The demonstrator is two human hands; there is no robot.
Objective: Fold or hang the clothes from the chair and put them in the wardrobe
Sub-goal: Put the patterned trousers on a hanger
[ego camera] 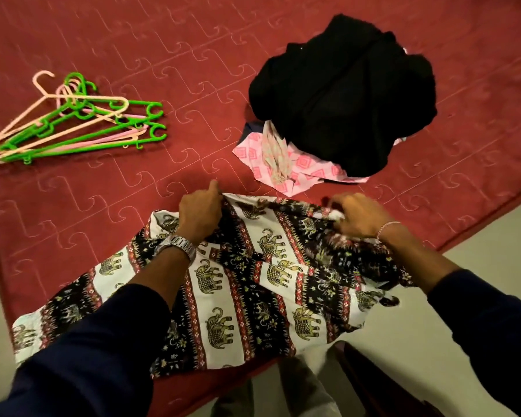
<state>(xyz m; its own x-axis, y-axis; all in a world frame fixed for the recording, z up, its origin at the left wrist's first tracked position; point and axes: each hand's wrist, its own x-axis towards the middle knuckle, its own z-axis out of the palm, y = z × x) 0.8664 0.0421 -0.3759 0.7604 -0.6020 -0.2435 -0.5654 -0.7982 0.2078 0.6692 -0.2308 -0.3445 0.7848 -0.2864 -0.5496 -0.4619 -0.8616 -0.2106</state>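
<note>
Sleeves of dark blue cover both forearms, which reach up from the bottom of the frame over the near edge of a red quilted bedspread [109,43]. Between them lies a garment [247,284] printed with elephants in black, white and red bands; it is spread across the lower middle of the frame, its lower right part hanging past the bed's edge over the pale floor [478,245].

The left hand [199,215], with a metal watch [179,245] on its wrist, grips the garment's far edge in curled fingers, a fold of cloth bunched beneath its palm. The right hand [358,217], with a thin bracelet [388,228] on its wrist, pinches the same far edge further right, fingers curled into the gathered cloth; that hand is blurred, so the exact hold cannot be told.

Just beyond the hands, at centre right, a pink and white patterned cloth [295,165] lies flat on the bedspread, tucked partly under a heap of black clothing [343,94] in the upper right. Well apart, in the upper left of the frame, a loose bundle of green and pink plastic hangers [73,121] rests on the bedspread.
</note>
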